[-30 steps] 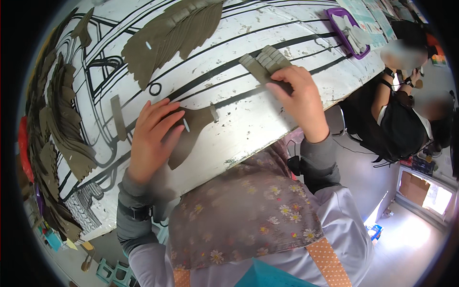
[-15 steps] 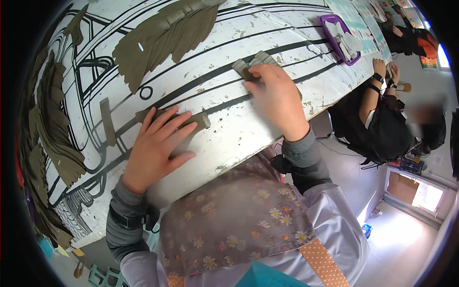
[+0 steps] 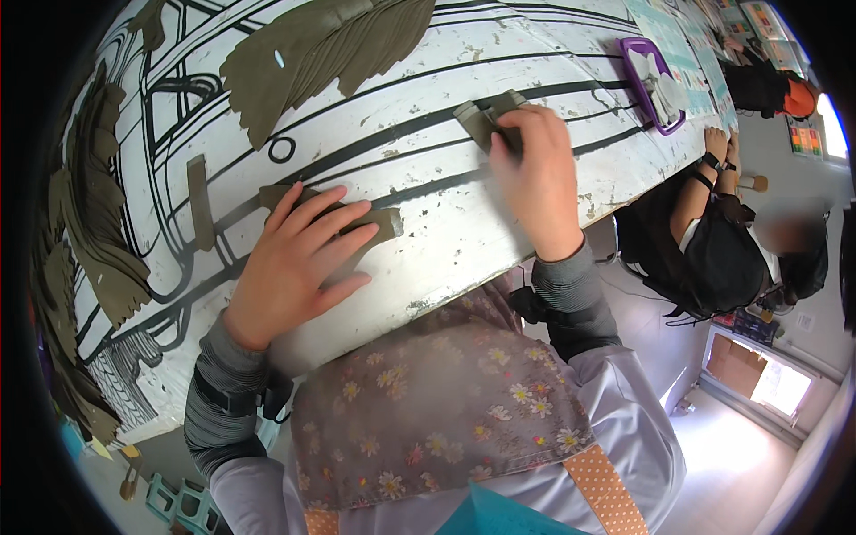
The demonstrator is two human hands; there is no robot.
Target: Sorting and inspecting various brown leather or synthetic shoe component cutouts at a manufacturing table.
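On the white, black-lined board [image 3: 428, 223], the left hand [image 3: 290, 267] lay spread flat, seemingly pressing down a clay strip [image 3: 379, 220], while the right hand [image 3: 535, 169] pinched another clay piece [image 3: 473, 120], which probably needed placing and smoothing next.

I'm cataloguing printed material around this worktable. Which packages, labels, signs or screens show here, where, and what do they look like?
Purple tray: far right of the white board, rectangular, holding pale pieces.
Printed sheets: along the board's far right edge, rectangular, pale teal and white.
Colourful posters: at the picture's right edge, small squares in mixed colours.
No screens visible.
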